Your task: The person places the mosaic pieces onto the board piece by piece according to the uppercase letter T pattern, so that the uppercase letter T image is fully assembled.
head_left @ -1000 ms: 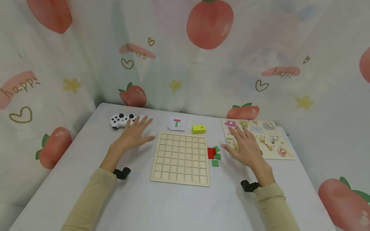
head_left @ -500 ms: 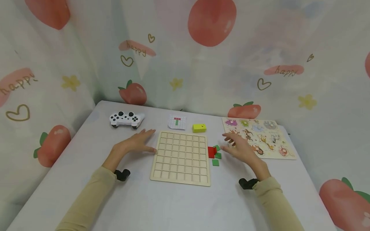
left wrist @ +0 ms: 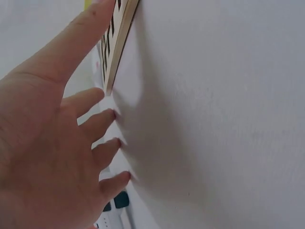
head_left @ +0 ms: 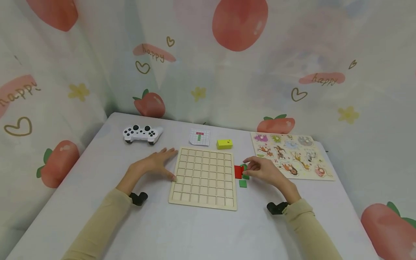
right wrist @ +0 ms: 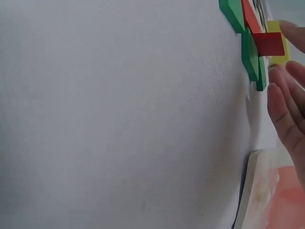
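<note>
A pale wooden grid board (head_left: 203, 178) lies flat on the table. My left hand (head_left: 154, 164) is at its left edge with fingers spread; the thumb reaches the board's edge, seen also in the left wrist view. My right hand (head_left: 264, 169) is over the small tiles at the board's right side. One red tile (right wrist: 270, 44) is tilted up on the pile, near the thumb and fingertips, which stand apart in the right wrist view. Another red tile (head_left: 238, 172) and several green tiles, one green tile (head_left: 243, 183) loose in front, lie there. Fingers partly hide the pile.
Behind the board are a paper card (head_left: 199, 137) printed with a red and green T on a grid, and a yellow block (head_left: 224, 144). A white game controller (head_left: 142, 134) is at back left. An animal puzzle board (head_left: 299, 159) lies at right.
My left hand has come down from above the controller to the board's left edge. My right hand has moved left and down from the puzzle board to the tiles, its fingers drawing together.
</note>
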Demonstrator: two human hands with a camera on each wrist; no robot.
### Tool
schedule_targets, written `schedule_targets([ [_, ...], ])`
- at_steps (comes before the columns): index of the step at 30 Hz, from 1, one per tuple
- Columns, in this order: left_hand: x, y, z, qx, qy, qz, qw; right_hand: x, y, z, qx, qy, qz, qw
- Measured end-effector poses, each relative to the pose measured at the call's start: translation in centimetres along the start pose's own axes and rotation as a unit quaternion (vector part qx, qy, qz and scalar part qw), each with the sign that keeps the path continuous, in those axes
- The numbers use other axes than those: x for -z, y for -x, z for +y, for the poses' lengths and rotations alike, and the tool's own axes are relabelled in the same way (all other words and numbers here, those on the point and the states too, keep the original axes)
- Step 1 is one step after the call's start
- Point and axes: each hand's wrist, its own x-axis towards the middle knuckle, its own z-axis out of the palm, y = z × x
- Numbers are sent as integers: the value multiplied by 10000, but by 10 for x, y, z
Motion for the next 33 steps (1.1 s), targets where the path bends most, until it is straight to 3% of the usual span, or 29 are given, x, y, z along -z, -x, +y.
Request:
schedule_targets([
  [6,-3,3,3,-73,-157,28,9998,-4,-2,-2,-5,-250,-168,9995],
  [21,-6,3,3,-30,-105,37,9999,-13,-5,1,-15,-222,-113,9997],
  [28,-7,0,6,65,-2,31,10000,-9,-5,3,-103,-95,-131,9998],
  [33,-6,-1,11,13,43,44,10000,-2,-4,1,-189,-280,-111,9994],
])
